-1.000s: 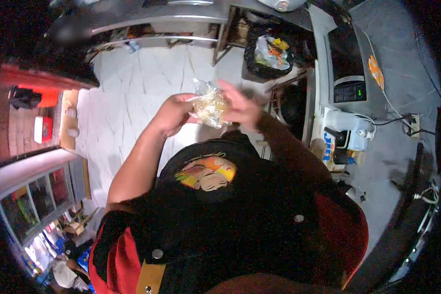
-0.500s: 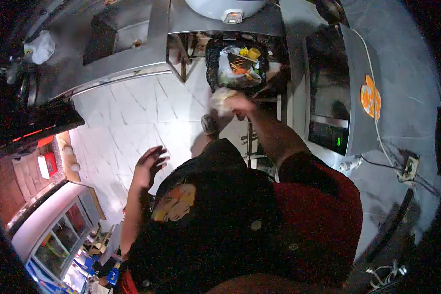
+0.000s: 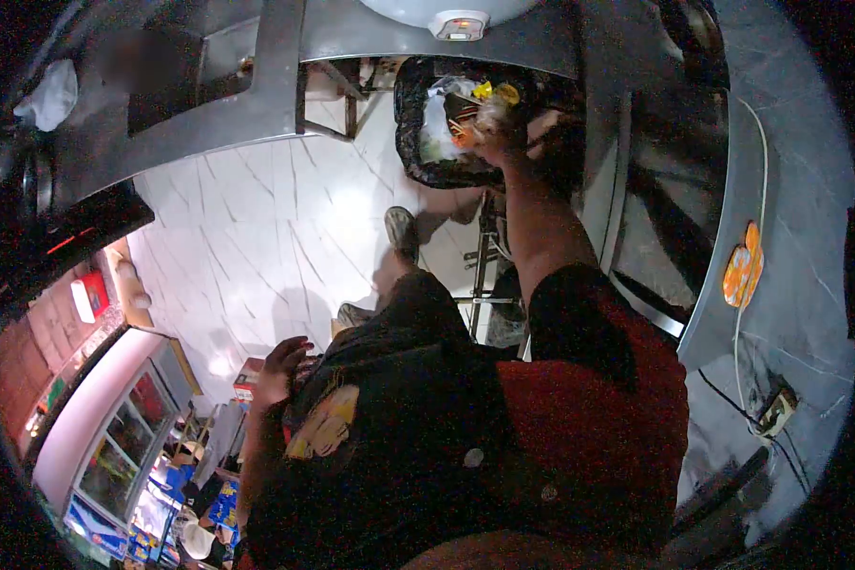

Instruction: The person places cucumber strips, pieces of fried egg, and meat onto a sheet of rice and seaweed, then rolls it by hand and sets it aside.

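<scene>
My right hand (image 3: 496, 142) reaches over a bin lined with a black bag (image 3: 410, 142), near its right side. A pale, crumpled thing (image 3: 492, 116) shows at its fingers, which are closed on it; blur hides what it is. In the bin lie white plastic (image 3: 435, 119), yellow scraps (image 3: 484, 90) and orange bits. My left hand (image 3: 283, 369) hangs at the lower left beside my dark apron, fingers apart and slightly curled, holding nothing.
A steel counter (image 3: 370, 33) with a sink (image 3: 228, 62) runs above the bin. At right stands a dark-doored appliance (image 3: 670, 209), with a cable and a socket (image 3: 779, 413). A glass-fronted cabinet (image 3: 123, 446) is at lower left. My shoe (image 3: 401, 231) rests on the tiles.
My right hand has moved up and right, from in front of the bin to over its contents, with the pale thing. My left hand has dropped lower. The view has shifted.
</scene>
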`<action>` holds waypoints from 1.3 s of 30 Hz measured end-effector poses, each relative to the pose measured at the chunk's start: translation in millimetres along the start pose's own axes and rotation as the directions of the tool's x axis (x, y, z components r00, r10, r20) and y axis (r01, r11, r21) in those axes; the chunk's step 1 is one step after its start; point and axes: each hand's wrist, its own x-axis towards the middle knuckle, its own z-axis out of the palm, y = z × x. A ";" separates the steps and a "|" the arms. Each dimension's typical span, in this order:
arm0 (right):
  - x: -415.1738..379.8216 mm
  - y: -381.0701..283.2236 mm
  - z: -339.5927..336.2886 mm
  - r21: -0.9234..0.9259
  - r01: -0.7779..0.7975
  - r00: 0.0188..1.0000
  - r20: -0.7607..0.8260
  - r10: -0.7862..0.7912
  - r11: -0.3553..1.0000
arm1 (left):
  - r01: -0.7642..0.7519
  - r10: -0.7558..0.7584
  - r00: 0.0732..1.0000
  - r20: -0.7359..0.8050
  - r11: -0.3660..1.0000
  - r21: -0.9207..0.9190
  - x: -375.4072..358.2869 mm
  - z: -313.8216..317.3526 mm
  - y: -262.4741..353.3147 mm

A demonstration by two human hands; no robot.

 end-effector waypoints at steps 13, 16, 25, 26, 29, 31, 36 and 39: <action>-86.9 -117.3 -71.5 0.377 0.323 0.712 0.507 -0.486 0.868 | 0.157 -0.185 0.962 -0.200 0.976 -0.148 -61.5 73.9 65.4; -119.1 -170.1 -72.6 0.268 0.383 0.375 0.830 -0.413 0.884 | -0.039 -0.038 0.986 -0.162 0.895 -0.445 -36.5 95.1 -25.4; -168.8 -373.8 -65.9 0.280 0.731 -0.028 0.924 -0.382 0.622 | -0.227 -0.112 0.910 -0.400 0.672 -0.705 -118.8 155.9 -79.9; -177.8 -394.4 -60.2 0.275 0.761 -0.045 0.926 -0.375 0.587 | -0.379 -0.004 0.878 -0.478 0.603 -0.702 -127.3 166.9 -102.1; -212.4 -459.7 -47.8 0.265 0.831 -0.085 0.930 -0.358 0.490 | -0.478 0.028 0.823 -0.567 0.573 -0.666 -159.6 200.9 -163.9; -237.6 -496.7 -35.5 0.262 0.866 -0.109 0.930 -0.351 0.425 | -0.486 -0.078 0.803 -0.591 0.489 -0.725 -155.5 226.6 -223.0; -313.1 -570.1 -3.8 0.250 0.931 -0.173 0.944 -0.283 0.265 | -0.434 -0.403 0.634 -0.660 0.521 -0.735 -248.1 307.6 -300.7; -363.8 -617.7 16.2 0.259 0.954 -0.220 0.947 -0.234 0.153 | -0.693 -0.264 0.554 -0.790 0.379 -0.613 -303.9 353.1 -332.0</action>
